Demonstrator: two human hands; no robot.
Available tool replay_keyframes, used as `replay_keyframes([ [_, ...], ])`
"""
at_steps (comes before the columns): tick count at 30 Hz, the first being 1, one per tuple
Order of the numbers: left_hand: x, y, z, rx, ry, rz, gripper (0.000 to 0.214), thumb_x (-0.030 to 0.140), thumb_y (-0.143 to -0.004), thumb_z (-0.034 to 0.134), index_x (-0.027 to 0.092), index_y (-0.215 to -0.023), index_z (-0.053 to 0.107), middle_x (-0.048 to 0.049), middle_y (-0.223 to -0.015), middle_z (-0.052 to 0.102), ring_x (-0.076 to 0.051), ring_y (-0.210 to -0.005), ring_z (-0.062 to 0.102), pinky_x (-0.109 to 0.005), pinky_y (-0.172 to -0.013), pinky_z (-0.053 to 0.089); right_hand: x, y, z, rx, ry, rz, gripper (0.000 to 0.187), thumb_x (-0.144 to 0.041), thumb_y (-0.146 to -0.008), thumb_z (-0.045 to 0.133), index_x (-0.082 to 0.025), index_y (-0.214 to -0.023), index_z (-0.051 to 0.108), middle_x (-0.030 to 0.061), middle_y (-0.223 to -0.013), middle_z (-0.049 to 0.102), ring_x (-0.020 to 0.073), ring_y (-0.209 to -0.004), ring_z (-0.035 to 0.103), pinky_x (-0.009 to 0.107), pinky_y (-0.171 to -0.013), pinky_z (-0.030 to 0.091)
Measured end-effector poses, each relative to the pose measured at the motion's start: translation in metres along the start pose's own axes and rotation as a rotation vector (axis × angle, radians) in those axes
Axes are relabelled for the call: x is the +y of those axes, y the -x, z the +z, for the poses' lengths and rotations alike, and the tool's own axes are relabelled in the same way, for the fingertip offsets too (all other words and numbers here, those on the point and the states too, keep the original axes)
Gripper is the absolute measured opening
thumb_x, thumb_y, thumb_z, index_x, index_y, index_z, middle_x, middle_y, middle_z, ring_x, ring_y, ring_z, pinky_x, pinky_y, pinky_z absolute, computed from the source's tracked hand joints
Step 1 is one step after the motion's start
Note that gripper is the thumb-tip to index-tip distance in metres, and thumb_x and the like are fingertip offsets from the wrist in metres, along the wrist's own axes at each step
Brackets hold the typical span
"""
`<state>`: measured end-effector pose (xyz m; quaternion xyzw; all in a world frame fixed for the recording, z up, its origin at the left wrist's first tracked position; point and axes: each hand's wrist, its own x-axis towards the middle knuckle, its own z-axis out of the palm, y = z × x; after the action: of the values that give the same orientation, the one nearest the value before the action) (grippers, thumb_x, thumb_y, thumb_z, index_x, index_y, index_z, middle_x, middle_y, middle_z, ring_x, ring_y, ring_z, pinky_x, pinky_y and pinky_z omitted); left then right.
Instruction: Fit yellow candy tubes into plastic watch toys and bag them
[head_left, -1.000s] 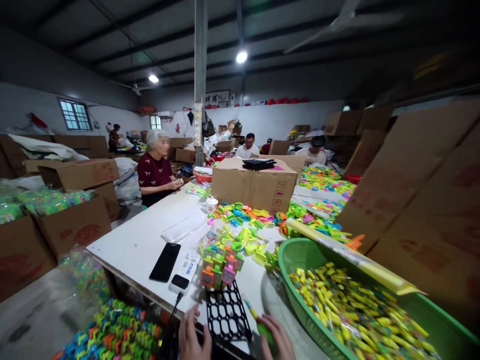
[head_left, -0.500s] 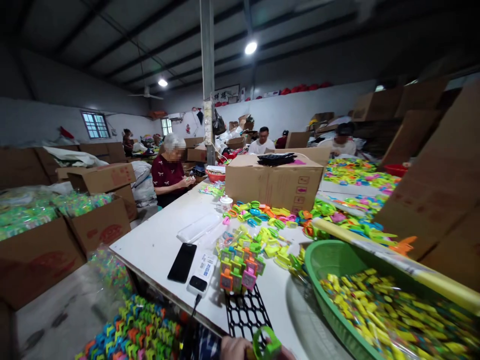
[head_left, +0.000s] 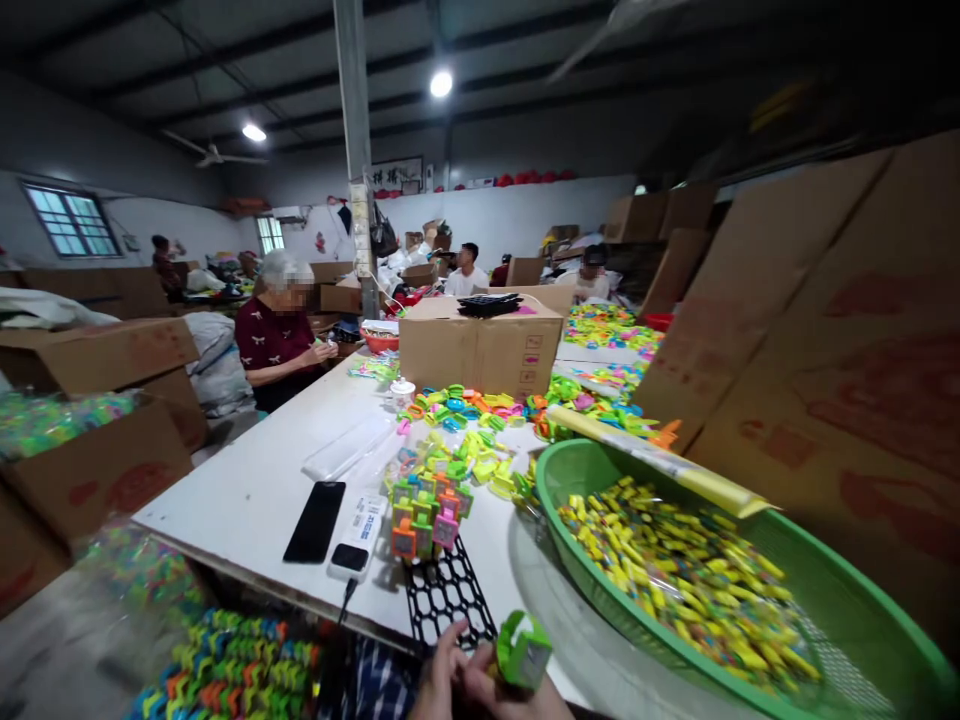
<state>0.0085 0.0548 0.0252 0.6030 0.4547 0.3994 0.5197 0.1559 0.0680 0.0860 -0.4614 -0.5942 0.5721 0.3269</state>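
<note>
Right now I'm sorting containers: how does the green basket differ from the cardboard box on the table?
The green basket is round, open plastic mesh holding small yellow pieces; the cardboard box is square-sided, brown and closed, with a black tray on top. The basket sits at the near right, the box farther back. Both rest on the white table.

The room is a large workshop with a dark ceiling point(head_left: 225, 50) of beams. 2 round lamps point(head_left: 441, 83) shine on it, and a ceiling fan point(head_left: 214, 155) hangs at the far left. The far wall point(head_left: 525, 215) is white. A window point(head_left: 71, 220) is on the left wall. A grey pillar point(head_left: 356, 150) stands behind the long white table point(head_left: 247, 490). The floor point(head_left: 60, 640) is grey.
</note>
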Motion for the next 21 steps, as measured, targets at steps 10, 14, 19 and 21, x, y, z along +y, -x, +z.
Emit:
replay_keyframes([
  [10,-0.018,-0.036,-0.060,0.796,-0.344,0.198,0.058,0.042,-0.075,0.056,0.013,-0.124,0.044,-0.0186,-0.122,0.049,-0.030,-0.112,0.052,-0.047,-0.097,0.042,0.006,-0.051,-0.042,0.333,0.143,-0.069,0.040,-0.058,-0.066,0.057,-0.019,-0.074,0.053,0.0015,-0.064,0.056,0.0156,-0.063,0.051,0.028,-0.064,0.044],
  [14,-0.022,-0.053,-0.072,0.645,-0.589,0.137,0.084,0.046,-0.073,0.064,0.011,-0.140,0.027,-0.0235,-0.140,0.035,-0.036,-0.134,0.032,-0.052,-0.108,0.030,0.021,-0.083,-0.046,0.285,0.155,-0.078,0.030,-0.046,-0.064,0.064,-0.018,-0.068,0.054,0.0032,-0.067,0.059,0.0160,-0.066,0.053,0.028,-0.066,0.045],
  [19,-0.011,-0.073,-0.083,0.532,-0.702,0.124,0.102,0.042,-0.068,0.071,0.007,-0.145,0.013,-0.0284,-0.146,0.027,-0.037,-0.138,0.026,-0.052,-0.110,0.026,0.038,-0.114,-0.043,0.233,0.155,-0.093,0.017,-0.030,-0.065,0.065,-0.015,-0.073,0.059,0.0039,-0.070,0.063,0.0154,-0.065,0.056,0.027,-0.064,0.047],
  [21,-0.006,-0.083,-0.088,0.508,-0.695,0.127,0.106,0.041,-0.066,0.073,0.008,-0.145,0.012,-0.0272,-0.146,0.028,-0.037,-0.138,0.025,-0.051,-0.111,0.026,0.042,-0.123,-0.043,0.227,0.170,-0.101,0.014,-0.026,-0.066,0.065,-0.014,-0.073,0.061,0.0055,-0.072,0.065,0.0169,-0.066,0.058,0.028,-0.065,0.048],
])
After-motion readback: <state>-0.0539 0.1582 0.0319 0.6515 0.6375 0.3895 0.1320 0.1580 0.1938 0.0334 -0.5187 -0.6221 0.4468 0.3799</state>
